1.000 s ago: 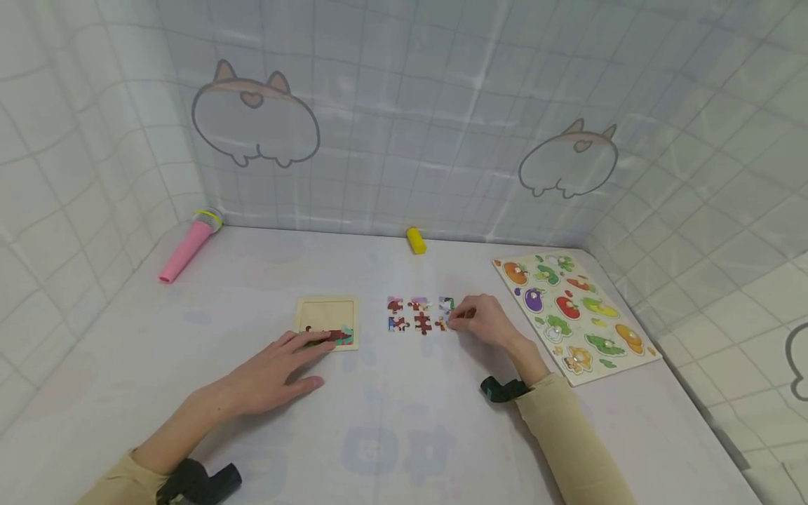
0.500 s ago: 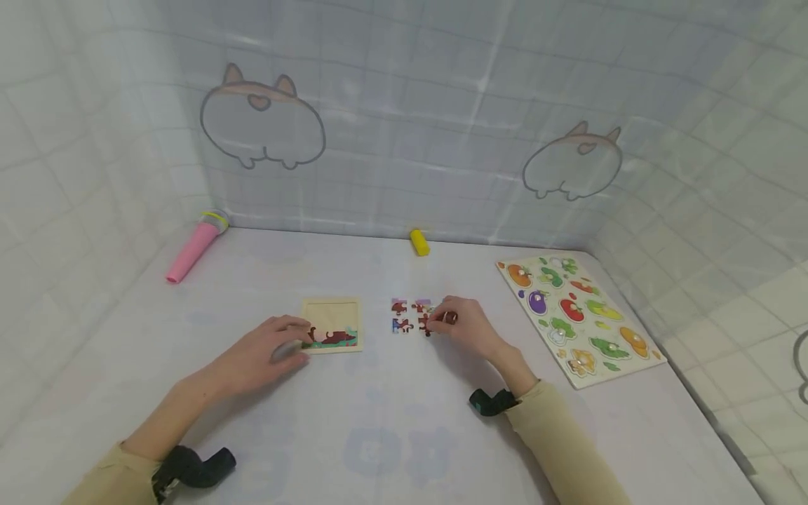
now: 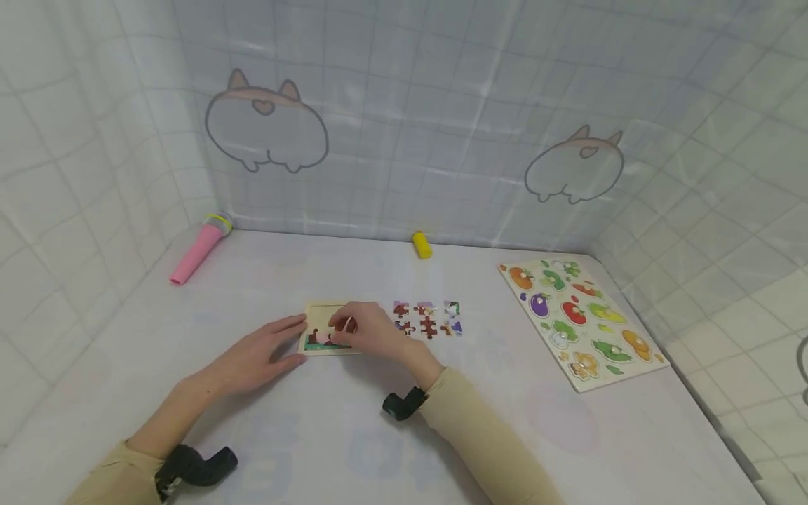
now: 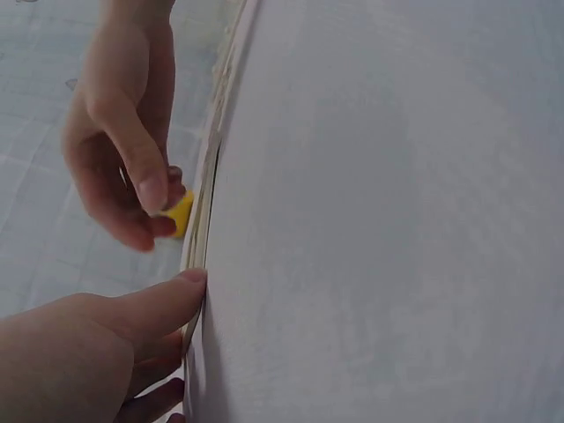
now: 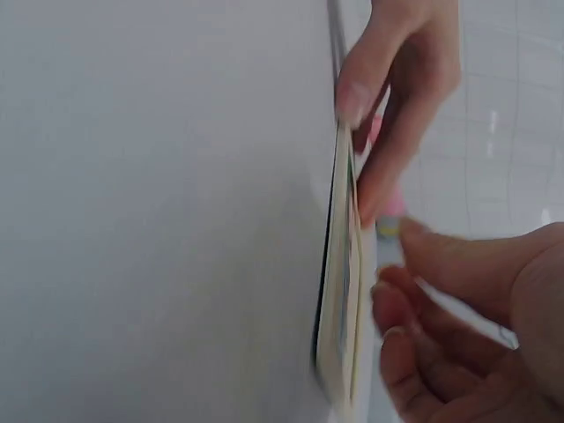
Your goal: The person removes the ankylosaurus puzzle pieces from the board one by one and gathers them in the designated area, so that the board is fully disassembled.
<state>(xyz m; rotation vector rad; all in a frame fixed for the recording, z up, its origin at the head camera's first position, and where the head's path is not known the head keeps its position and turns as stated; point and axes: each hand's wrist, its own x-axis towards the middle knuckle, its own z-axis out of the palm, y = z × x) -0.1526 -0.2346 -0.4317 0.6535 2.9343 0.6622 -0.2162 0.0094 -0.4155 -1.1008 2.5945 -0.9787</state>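
Right hand [image 3: 366, 328]: moved from the flat, multicoloured jigsaw pieces [image 3: 428, 327] to over the small, square, pale wooden tray [image 3: 320, 313].
Jigsaw pieces: right column now uncovered.
Left hand [image 3: 259, 355]: fingers drawn back from across the tray to its left edge.

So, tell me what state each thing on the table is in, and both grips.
Frame: partly filled
Pieces: six, loose, beside frame
Microphone: lying on its side
Block: lying down
Vegetable board: lying flat
Left grip: touching frame
Right grip: curled above frame, can't tell whether it holds anything
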